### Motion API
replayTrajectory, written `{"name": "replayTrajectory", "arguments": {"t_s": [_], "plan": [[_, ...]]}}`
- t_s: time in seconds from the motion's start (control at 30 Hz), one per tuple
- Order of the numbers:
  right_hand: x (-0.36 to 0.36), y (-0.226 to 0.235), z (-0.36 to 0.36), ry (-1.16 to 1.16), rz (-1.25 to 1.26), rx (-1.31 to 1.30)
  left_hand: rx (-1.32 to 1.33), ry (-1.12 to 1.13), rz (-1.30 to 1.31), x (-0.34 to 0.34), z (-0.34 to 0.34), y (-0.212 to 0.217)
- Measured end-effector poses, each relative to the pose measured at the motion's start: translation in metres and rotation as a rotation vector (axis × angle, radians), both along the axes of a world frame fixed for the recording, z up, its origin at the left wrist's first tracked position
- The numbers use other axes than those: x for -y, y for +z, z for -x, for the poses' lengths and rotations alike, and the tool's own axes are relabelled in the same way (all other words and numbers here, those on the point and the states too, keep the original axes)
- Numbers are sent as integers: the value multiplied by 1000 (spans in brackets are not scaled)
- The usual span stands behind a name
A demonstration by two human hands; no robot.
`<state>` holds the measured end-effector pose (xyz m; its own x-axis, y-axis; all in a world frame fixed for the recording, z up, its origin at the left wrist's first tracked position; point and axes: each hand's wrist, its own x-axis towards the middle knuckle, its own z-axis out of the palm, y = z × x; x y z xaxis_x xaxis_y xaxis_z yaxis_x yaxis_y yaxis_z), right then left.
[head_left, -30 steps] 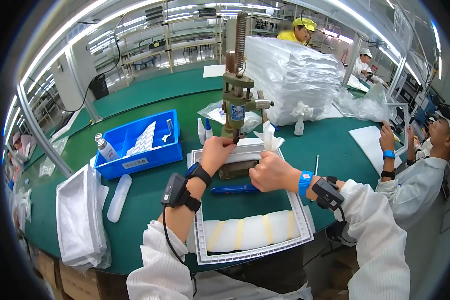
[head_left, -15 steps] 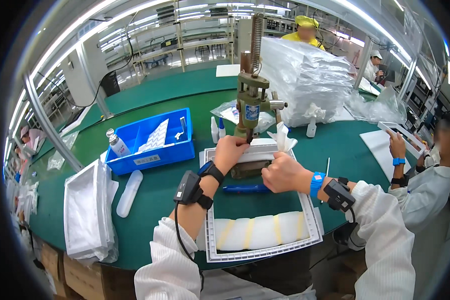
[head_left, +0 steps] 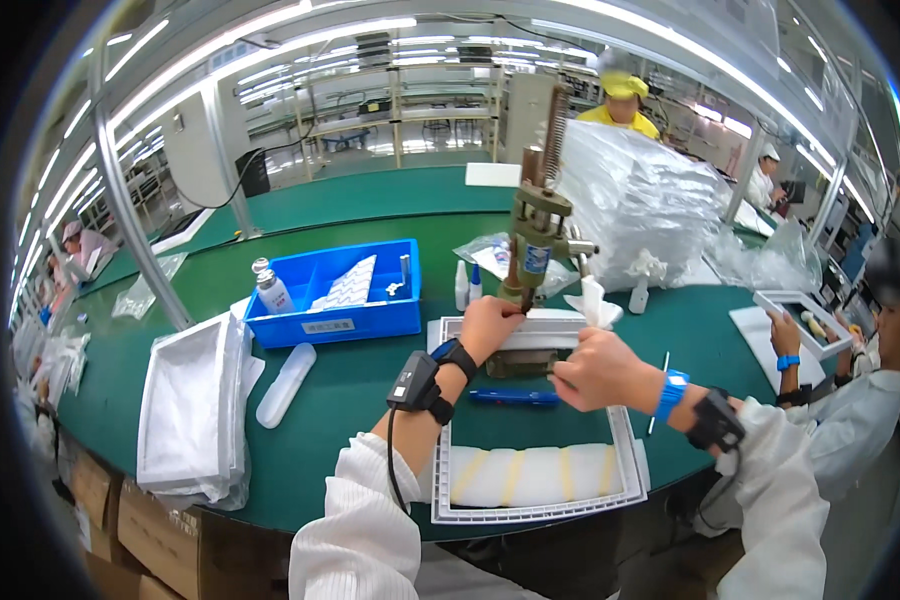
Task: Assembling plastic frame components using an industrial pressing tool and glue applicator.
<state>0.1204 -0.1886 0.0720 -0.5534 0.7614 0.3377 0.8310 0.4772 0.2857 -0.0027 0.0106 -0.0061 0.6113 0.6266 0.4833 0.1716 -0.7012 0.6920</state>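
Observation:
A white rectangular frame (head_left: 540, 515) lies on the green table in front of me, its far side under a green hand press (head_left: 542, 235). At that far side my left hand (head_left: 485, 330) is closed in a pinch beside the press tip; whatever is between its fingers is hidden. My right hand (head_left: 605, 372) is a closed fist over the right side of the frame, just below the white-wrapped press lever (head_left: 595, 300). I cannot see what it grips. A metal block (head_left: 520, 362) sits under the press between my hands. Inside the frame lie a blue pen (head_left: 515, 397) and a white padded strip (head_left: 535, 473).
At the left are a blue bin (head_left: 360, 322), a translucent case (head_left: 286, 386) and stacked bagged frames (head_left: 190, 410). Small bottles (head_left: 468, 285) stand behind my left hand. Bagged white stacks (head_left: 640, 190) rise at the back right. A co-worker at right holds another frame (head_left: 800, 322).
The view has shifted, so the table and press appear farther right and lower. Both hands keep about the same places at the frame and press.

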Motion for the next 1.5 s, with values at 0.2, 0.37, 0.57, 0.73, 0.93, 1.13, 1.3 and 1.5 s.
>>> {"name": "replayTrajectory", "arguments": {"t_s": [0.2,0.37,0.57,0.73,0.93,1.13,1.3,1.5], "plan": [[3,115,-11,-80,100,-832,-50,-2,5,-3,9,9],[-80,157,-54,104,-47,-1462,40,-6,55,-2,7,13],[-148,135,-88,24,-26,-1874,236,93,222,-5,56,18],[-83,68,-23,-83,-431,-1100,374,36,416,8,159,3],[-16,-32,47,-52,119,-404,284,103,578,28,205,-40],[-23,-60,49,-217,295,-269,150,48,420,42,197,-33],[-24,-44,41,-554,964,-1276,134,40,363,44,200,-32],[-37,-39,21,-603,1076,-1818,126,50,296,46,200,-33]]}}
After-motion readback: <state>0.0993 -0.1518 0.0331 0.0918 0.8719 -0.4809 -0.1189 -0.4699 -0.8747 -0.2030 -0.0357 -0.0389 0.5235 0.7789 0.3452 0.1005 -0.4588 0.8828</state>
